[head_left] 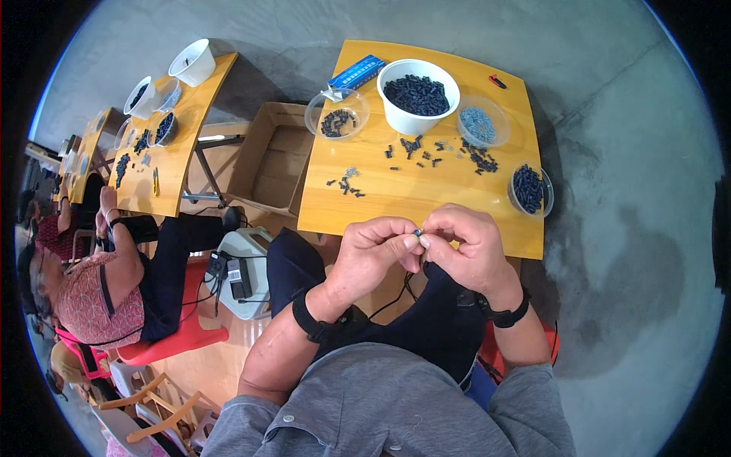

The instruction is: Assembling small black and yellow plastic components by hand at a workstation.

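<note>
My left hand and my right hand meet fingertip to fingertip just in front of the near edge of a small wooden table. Between the pinched fingers sits a small dark part with a metal piece; both hands grip it. On the table behind stand a white bowl full of dark plastic parts, a clear dish of dark parts, a clear dish of small metal pieces and a clear dish of dark parts at the right edge. Loose parts lie scattered mid-table.
A blue box and a small red item lie at the table's far side. An open cardboard box stands on the floor to the left. Another person sits at a neighbouring table holding bowls and parts.
</note>
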Action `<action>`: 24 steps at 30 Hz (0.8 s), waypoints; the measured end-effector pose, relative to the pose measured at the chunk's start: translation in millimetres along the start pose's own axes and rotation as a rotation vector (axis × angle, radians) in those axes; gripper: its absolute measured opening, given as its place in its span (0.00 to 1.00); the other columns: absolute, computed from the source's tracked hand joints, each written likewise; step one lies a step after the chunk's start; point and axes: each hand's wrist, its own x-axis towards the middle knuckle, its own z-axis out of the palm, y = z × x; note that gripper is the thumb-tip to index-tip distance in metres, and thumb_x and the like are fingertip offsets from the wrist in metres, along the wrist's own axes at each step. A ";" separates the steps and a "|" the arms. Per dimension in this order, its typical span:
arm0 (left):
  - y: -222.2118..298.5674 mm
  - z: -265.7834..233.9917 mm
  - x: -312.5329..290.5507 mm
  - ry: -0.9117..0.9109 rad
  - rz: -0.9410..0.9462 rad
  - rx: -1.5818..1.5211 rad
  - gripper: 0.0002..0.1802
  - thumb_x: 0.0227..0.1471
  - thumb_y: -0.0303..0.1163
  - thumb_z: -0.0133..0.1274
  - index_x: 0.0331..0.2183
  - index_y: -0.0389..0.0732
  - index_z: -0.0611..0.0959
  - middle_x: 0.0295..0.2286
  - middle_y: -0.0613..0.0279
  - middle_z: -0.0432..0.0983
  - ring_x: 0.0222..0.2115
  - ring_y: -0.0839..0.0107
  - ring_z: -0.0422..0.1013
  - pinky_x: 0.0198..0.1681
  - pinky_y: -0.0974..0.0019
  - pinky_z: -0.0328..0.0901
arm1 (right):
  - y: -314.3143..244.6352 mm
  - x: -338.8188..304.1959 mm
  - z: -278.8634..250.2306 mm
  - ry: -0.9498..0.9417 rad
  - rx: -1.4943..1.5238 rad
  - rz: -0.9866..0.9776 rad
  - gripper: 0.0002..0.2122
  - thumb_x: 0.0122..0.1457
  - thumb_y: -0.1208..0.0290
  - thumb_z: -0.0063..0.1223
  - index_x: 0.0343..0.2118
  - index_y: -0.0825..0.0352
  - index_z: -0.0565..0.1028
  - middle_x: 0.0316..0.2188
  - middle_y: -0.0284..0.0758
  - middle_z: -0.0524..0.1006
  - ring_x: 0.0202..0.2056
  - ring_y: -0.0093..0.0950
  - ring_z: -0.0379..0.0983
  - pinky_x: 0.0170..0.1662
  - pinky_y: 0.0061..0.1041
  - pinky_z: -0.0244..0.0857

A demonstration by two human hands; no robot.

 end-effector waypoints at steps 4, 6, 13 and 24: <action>-0.1 0.0 0.7 0.006 0.003 -0.013 0.07 0.54 0.23 0.48 0.36 0.31 0.78 0.29 0.58 0.77 0.24 0.74 0.73 0.29 0.73 0.69 | 4.2 1.5 -0.5 -0.001 -0.069 -0.072 0.04 0.49 0.85 0.52 0.27 0.71 0.72 0.20 0.36 0.72 0.22 0.25 0.70 0.24 0.21 0.63; 0.2 -0.6 1.6 0.006 0.000 -0.008 0.07 0.54 0.23 0.48 0.35 0.31 0.78 0.29 0.58 0.77 0.24 0.75 0.73 0.29 0.73 0.69 | 6.7 2.7 -0.2 0.003 -0.079 -0.099 0.04 0.48 0.85 0.52 0.26 0.71 0.72 0.19 0.36 0.71 0.22 0.26 0.70 0.24 0.22 0.62; -0.9 -3.7 3.9 0.006 -0.012 0.028 0.07 0.54 0.22 0.48 0.35 0.31 0.79 0.28 0.59 0.77 0.24 0.76 0.72 0.28 0.74 0.69 | 10.9 4.9 0.0 0.006 -0.129 -0.164 0.04 0.47 0.86 0.52 0.25 0.70 0.73 0.18 0.36 0.70 0.19 0.28 0.67 0.22 0.24 0.59; -3.5 -9.9 6.8 0.044 -0.086 0.059 0.06 0.54 0.23 0.49 0.33 0.31 0.79 0.25 0.62 0.76 0.23 0.77 0.72 0.28 0.75 0.68 | 23.3 7.0 4.5 -0.038 -0.146 -0.146 0.05 0.47 0.85 0.51 0.27 0.69 0.73 0.18 0.37 0.70 0.20 0.31 0.69 0.23 0.26 0.61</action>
